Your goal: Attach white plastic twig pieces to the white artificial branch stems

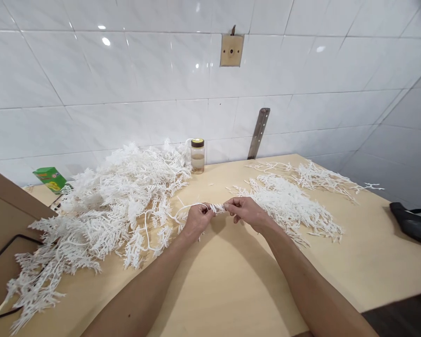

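Note:
Both hands meet above the middle of the table, pinching a small white feathery sprig (218, 208) that spans the gap between them. My left hand (197, 219) is closed on its left end, beside a thin white stem that curves off to the left. Fingers of my right hand (243, 209) are closed on its right end. A large heap of white branching sprigs (126, 187) lies to the left. Right of my right hand is a flatter pile of white sprigs (291, 203), with barer white stems (323, 178) behind it.
A jar with a dark lid (197, 157) stands by the tiled wall. At the left are a green box (51, 179) and a brown panel (12, 224). A metal strip (258, 133) leans on the wall. A black object (414, 224) sits at the table's right edge.

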A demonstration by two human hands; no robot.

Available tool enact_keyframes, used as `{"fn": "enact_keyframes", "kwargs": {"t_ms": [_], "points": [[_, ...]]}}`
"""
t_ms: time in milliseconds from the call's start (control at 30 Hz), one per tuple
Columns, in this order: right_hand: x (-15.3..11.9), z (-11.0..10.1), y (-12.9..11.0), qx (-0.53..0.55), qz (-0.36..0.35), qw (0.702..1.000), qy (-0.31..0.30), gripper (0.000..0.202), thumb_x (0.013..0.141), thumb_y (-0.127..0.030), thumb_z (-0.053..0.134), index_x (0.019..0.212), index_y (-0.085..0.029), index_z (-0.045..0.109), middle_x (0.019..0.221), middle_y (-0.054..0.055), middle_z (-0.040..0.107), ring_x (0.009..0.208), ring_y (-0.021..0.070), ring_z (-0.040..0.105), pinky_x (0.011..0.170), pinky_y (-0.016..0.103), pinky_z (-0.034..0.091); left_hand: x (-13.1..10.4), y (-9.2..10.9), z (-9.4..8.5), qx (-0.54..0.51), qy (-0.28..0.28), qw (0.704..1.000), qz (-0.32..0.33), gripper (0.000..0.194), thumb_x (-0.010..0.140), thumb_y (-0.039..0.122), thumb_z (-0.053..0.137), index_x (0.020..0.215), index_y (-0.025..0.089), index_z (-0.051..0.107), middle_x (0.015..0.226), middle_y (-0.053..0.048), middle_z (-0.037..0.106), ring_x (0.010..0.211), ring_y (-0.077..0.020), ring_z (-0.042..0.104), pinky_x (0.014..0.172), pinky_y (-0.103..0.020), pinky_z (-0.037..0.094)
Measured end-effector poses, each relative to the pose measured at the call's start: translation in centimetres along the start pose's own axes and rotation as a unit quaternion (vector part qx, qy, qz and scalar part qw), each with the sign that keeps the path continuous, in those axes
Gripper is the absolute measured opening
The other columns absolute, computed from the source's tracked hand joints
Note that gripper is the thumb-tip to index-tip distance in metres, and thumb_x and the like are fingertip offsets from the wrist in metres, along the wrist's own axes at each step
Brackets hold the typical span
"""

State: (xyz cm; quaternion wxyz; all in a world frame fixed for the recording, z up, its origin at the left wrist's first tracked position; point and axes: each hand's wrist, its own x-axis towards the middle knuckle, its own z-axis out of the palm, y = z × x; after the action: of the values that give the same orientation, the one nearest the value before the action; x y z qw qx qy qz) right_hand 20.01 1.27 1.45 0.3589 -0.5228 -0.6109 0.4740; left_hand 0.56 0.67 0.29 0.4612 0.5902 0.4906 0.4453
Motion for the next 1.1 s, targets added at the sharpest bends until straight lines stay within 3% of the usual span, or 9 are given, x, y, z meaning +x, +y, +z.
{"fn": "enact_keyframes", "kwargs": {"t_ms": [500, 667, 867, 1100], "points": [[-0.4, 2.1, -1.3, -0.023, -0.012, 0.998, 0.057, 0.009, 0.077, -0.023, 0.058, 0.072, -0.017, 0.061, 0.058, -0.003, 0.055, 0.044, 0.0085, 0.056, 0.041, 0.017, 0.038, 0.6, 0.0, 0.4, 0.048, 0.011, 0.999, 0.019, 0.019, 0.067, 0.031, 0.062, 0.057, 0.015, 0.066, 0.053, 0.002, 0.051, 0.055, -0.0117, 0.042, 0.054, -0.024, 0.028], [-0.7, 2.7, -2.1, -0.005, 0.003, 0.995, 0.095, 0.003, 0.075, -0.018, 0.056, 0.073, -0.018, 0.059, 0.063, -0.003, 0.058, 0.047, 0.0091, 0.057, 0.043, 0.019, 0.042, 0.5, 0.0, 0.7, 0.045, 0.027, 0.998, 0.035, 0.024, 0.069, 0.035, 0.063, 0.054, 0.016, 0.062, 0.053, 0.002, 0.050, 0.054, -0.0111, 0.041, 0.054, -0.023, 0.028], [-0.1, 3.5, -1.5, 0.000, 0.022, 0.994, 0.103, 0.003, 0.076, -0.016, 0.055, 0.076, -0.018, 0.057, 0.066, -0.003, 0.059, 0.044, 0.0100, 0.059, 0.042, 0.020, 0.042, 0.2, 0.3, 0.7, 0.051, 0.029, 0.998, 0.027, 0.024, 0.072, 0.037, 0.063, 0.057, 0.017, 0.062, 0.047, 0.003, 0.045, 0.052, -0.0119, 0.041, 0.051, -0.023, 0.028], [0.3, 3.6, -0.4, 0.019, 0.023, 0.996, 0.079, 0.012, 0.078, -0.023, 0.055, 0.068, -0.018, 0.055, 0.060, -0.004, 0.055, 0.045, 0.0100, 0.059, 0.045, 0.019, 0.043, 0.3, -0.2, 0.7, 0.069, 0.025, 0.996, 0.042, 0.023, 0.071, 0.035, 0.060, 0.061, 0.015, 0.063, 0.054, 0.002, 0.052, 0.055, -0.0115, 0.044, 0.054, -0.023, 0.032]]}}
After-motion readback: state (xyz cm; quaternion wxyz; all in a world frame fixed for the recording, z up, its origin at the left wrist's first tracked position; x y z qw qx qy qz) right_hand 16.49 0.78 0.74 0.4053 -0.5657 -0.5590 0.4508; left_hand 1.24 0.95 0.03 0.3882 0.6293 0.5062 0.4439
